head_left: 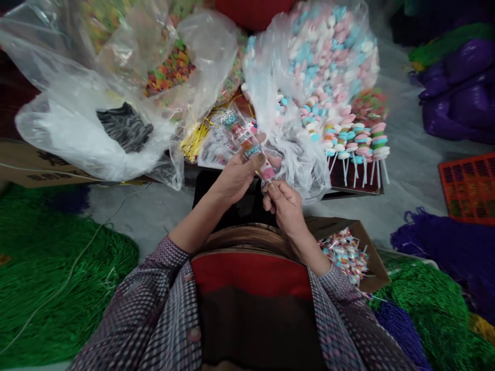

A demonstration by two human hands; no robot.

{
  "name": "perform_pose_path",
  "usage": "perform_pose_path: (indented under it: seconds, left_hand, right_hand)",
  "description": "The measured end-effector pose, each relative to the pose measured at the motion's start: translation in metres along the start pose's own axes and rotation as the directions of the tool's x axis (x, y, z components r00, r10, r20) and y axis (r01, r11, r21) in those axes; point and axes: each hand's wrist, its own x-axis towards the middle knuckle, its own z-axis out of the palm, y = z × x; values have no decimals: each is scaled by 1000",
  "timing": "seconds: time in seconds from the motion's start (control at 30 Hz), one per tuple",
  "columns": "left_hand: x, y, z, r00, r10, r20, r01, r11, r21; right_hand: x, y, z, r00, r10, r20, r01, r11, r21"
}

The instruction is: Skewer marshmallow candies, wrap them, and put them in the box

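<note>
My left hand is wrapped round a candy skewer in a clear printed wrapper, which tilts up and to the left. At its lower end, my right hand pinches the stick or the wrapper's gathered bottom; which of the two, I cannot tell. Just beyond the hands lie flat printed wrappers and a bunch of gold twist ties. A plastic bag of white sticks is to the right of the held skewer. Farther right, several unwrapped candy skewers rest with their sticks over the table edge.
Large bags of fruit-coloured ring candies and pastel candies stand at the back. A cardboard box of wrapped skewers sits low by my right arm. Green stringy heaps cover the floor at left; an orange crate is at right.
</note>
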Motion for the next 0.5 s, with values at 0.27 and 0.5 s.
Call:
perform_pose_path:
  seconds: [0.27, 0.5]
  left_hand:
    - [-9, -6, 11, 992, -108, 63, 115, 986, -121]
    - [-14, -1, -3, 961, -138, 240, 155, 987, -53]
  right_hand:
    - [0, 6, 11, 999, 44, -10, -44, 999, -15]
    - [20, -38, -32, 986, -2, 170, 50, 959, -279]
